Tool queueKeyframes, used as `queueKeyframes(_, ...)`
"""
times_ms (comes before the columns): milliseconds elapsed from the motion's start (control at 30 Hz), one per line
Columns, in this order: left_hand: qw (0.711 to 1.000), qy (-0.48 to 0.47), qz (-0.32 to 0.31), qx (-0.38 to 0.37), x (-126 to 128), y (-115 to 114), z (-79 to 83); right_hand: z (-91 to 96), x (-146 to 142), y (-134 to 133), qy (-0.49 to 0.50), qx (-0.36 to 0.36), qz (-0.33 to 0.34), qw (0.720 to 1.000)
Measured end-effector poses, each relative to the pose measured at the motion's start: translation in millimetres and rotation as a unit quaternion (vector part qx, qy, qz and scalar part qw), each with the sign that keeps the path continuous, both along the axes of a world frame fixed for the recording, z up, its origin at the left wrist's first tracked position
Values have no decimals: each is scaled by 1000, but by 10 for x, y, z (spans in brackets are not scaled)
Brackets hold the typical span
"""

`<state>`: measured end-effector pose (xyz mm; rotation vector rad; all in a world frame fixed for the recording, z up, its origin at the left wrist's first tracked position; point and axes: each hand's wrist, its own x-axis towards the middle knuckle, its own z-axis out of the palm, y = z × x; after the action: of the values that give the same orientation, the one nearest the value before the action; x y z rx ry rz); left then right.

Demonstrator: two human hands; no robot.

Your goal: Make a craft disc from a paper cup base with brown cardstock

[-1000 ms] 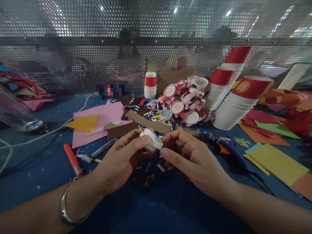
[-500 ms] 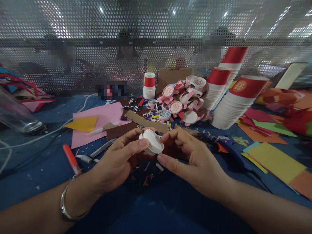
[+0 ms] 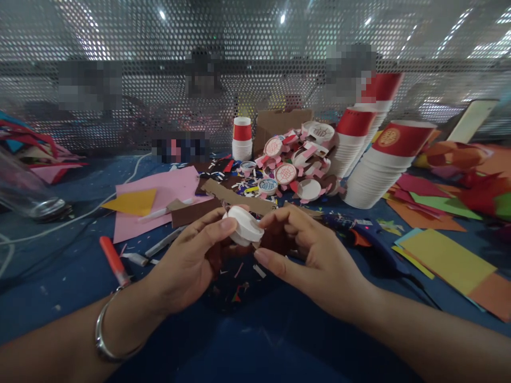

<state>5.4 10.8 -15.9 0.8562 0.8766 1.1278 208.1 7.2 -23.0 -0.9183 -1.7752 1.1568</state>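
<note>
My left hand (image 3: 187, 247) pinches a small round white paper cup bottom (image 3: 243, 224) between its thumb and fingers, above the blue table. The piece is tilted, with its rim toward the right. Close to that rim is my right hand (image 3: 307, 255), its thumb and index finger apart and curved around the edge. Whether its fingertips touch the piece is hard to make out. Behind the hands lies a pile of paper pieces (image 3: 286, 173), round cup bottoms with pink strips and printed or drawn patterns.
Stacked red and white paper cups (image 3: 371, 175) stand at the right, with a blue glue gun (image 3: 375, 244) in front. Coloured paper (image 3: 451, 260) lies far right. An orange-handled cutter (image 3: 114, 260), a pink sheet (image 3: 159, 191) and a glass jar (image 3: 32, 186) are at the left.
The cup bottom has turned slightly in my left hand, so its hollow inside shows less. Both hands keep nearly the same place while the view shifts a little.
</note>
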Motion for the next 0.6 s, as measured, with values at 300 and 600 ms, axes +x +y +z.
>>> queueKeyframes(300,1000,-13,2,-1,3,27,-32,0,-35,-1,12,10,-12,1000)
queueKeyframes(600,997,-35,21,-64,46,45,29,34,-16,-6,-4,29,-55,998)
